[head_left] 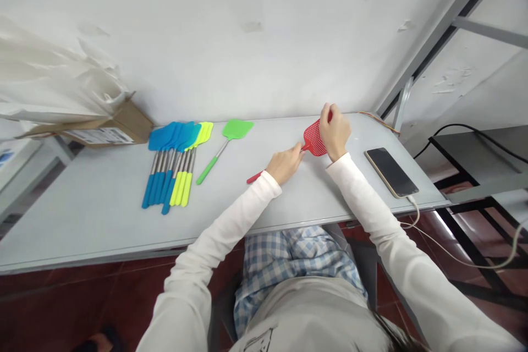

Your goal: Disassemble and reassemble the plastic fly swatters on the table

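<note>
White wall backs a pale grey bench [103, 214] that runs across the view. Red swatter [314, 138] lies right of bench centre, head at 1 o'clock, handle end at 7 o'clock. Left hand [285, 164] is closed around the shaft, with the red handle tip showing below the wrist. Right hand [335, 132] is clamped on the mesh head, fingers curled over its far edge. Green swatter [225, 145] lies alone at 9 o'clock from the hands, head toward the wall. Further toward 9 o'clock sits a row of swatters [175, 162] (blue ones, then yellow-green ones), packed side by side and touching. Cardboard box [119, 124] rests at the far left against the wall. Phone [391, 172] lies at 3 o'clock from the hands, near the bench edge, with a cable [454, 253] plugged in.
</note>
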### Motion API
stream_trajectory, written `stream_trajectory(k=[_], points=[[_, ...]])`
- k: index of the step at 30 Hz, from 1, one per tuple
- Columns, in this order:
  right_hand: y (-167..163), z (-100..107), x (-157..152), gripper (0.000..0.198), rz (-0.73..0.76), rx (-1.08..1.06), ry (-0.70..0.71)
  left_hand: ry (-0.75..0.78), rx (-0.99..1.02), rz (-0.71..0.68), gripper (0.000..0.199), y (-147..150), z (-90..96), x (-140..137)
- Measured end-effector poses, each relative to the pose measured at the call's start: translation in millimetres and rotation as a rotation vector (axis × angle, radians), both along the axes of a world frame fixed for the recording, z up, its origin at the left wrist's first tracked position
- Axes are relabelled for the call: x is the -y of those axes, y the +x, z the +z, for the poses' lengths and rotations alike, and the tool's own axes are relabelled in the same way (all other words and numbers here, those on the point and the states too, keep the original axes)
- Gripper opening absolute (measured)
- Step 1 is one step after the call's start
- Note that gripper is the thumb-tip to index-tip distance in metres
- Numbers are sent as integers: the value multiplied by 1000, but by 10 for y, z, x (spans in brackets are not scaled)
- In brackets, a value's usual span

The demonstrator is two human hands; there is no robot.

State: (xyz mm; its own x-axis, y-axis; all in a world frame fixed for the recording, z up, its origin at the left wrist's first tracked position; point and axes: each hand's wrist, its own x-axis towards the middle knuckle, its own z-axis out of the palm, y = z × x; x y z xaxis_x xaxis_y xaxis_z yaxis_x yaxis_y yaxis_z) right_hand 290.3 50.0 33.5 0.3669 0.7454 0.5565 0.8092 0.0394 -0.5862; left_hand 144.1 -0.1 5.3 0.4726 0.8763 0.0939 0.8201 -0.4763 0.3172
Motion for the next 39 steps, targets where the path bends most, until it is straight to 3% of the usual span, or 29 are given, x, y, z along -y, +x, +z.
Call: stream_trajectory(k=[5, 10, 17, 21, 24, 26, 28, 30, 33, 36, 39], points=[[254, 4, -167, 50, 5, 3, -4, -151, 193, -55, 30, -52, -124, 75], [605, 332, -442, 50, -63, 80, 164, -217, 378, -82, 30, -211, -80, 206], [613, 685, -709, 45, -15, 107, 173, -257, 454, -17, 33, -388, 111, 209], [1245, 917, -838, 43, -223, 87, 170, -389, 399, -50, 32, -755, 30, 514], [1898, 998, -859, 44, -487, 8, 213, -456, 418, 64, 34, -1155, -93, 823], [2117, 926, -851, 44, -488, 16, 210, -480, 489, 168, 39, -1350, -109, 933], [2056, 744, -860, 44, -297, 35, 108, -537, 617, 274, 45, -1412, -54, 920], [1772, 481, -904, 45, -60, 138, -101, -663, 742, 337, 47, -1337, 30, 800], [1232, 65, -1044, 34, 227, 363, -349, -852, 934, 310, 44, -1073, 99, 523], [888, -231, -1211, 27, 303, 449, -476, -932, 1149, 247, 36, -781, 63, 268], [781, -376, -1291, 29, 382, 520, -553, -1007, 1275, 193, 28, -555, -11, 94]])
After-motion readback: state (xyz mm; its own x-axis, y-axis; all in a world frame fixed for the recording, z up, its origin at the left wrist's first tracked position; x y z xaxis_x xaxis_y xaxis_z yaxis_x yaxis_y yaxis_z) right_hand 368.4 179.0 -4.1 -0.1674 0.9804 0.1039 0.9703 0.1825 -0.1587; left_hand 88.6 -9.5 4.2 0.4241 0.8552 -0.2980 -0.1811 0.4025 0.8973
